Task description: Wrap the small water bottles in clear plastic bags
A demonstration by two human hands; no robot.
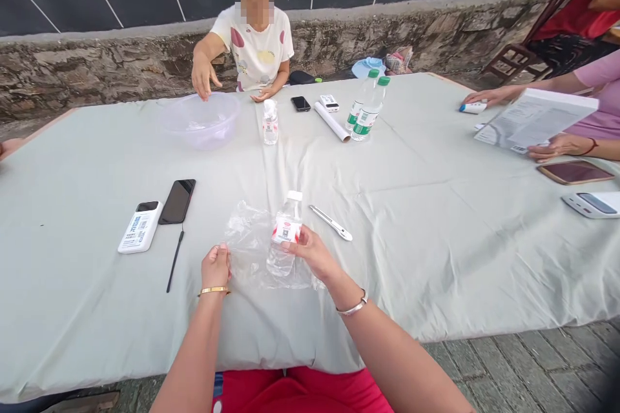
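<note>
My left hand (pixel 216 264) pinches the left edge of a crumpled clear plastic bag (pixel 247 232) at the near side of the table. My right hand (pixel 314 253) has its thumb and fingers around a small clear bottle (pixel 285 235) with a white cap and a red-and-white label. The bottle stands or leans over the bag; whether it is inside the plastic I cannot tell. Just right of the bottle lies a white utility knife (pixel 332 223), apart from my fingers.
Left of my hands lie a white power bank (pixel 140 227), a black phone (pixel 177 201) and its strap. Farther back are a purple basin (pixel 201 119), another small bottle (pixel 270 124), a paper roll (pixel 332 121) and green-capped bottles (pixel 365 117). People sit opposite and at right, one holding a booklet (pixel 535 119).
</note>
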